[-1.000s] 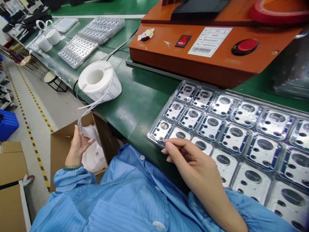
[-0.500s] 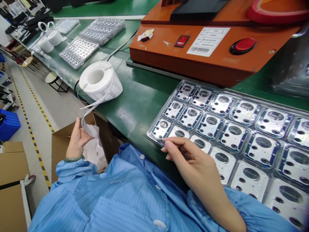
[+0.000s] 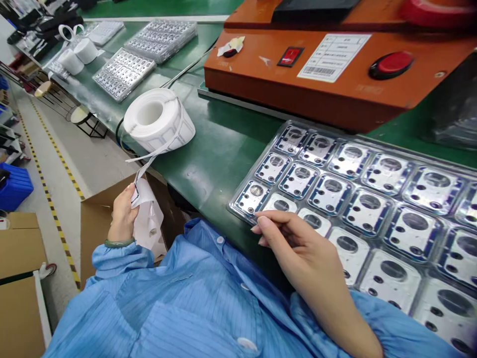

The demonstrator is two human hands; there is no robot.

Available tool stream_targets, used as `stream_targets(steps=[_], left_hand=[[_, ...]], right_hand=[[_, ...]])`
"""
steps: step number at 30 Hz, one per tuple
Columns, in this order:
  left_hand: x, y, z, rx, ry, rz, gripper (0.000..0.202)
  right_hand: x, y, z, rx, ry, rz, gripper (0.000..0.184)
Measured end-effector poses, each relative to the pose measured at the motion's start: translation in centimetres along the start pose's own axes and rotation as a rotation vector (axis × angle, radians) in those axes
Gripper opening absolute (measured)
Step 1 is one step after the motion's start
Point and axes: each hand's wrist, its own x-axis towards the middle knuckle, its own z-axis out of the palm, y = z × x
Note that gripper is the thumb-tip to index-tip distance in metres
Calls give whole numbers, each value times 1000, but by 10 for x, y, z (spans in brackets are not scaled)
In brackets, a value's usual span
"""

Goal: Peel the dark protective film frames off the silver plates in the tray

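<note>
My left hand [image 3: 123, 215] is closed on a strip of backing paper [image 3: 140, 175] at the bench's near edge. The strip runs down from a white roll of labels [image 3: 159, 122] lying on the green bench, and its loose length [image 3: 149, 223] hangs below my fingers. My right hand [image 3: 298, 248] hovers over the near-left corner of a clear plastic tray [image 3: 238, 211], thumb and index fingertips together with nothing visible between them. Silver rectangular plates [image 3: 301, 180] with blue borders and round holes sit in the tray's pockets.
An orange machine [image 3: 298, 94] with a red switch and a red button stands behind the tray. Further left are stacked trays of plates [image 3: 124, 73] and white rolls [image 3: 85, 51]. Beneath the hanging paper is an open cardboard box [image 3: 95, 219]. A cable crosses the bench.
My left hand has gone from spread fingers beside the strip to closed around it. My right hand keeps its pinched shape over the tray corner. The view has shifted slightly.
</note>
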Motion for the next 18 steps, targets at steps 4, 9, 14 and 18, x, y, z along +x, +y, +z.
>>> stream_targets(steps=[4, 9, 14, 18], left_hand=[[5, -3, -3, -44, 121, 149, 29], [13, -6, -4, -7, 212, 351, 34], [14, -8, -6, 66, 277, 485, 37], [7, -5, -9, 173, 383, 625, 36]], right_hand=[[0, 3, 0, -6, 3, -4, 23], [1, 2, 0, -16, 17, -19, 23], [1, 3, 1, -15, 18, -4, 22], [0, 2, 1, -6, 15, 7, 22]])
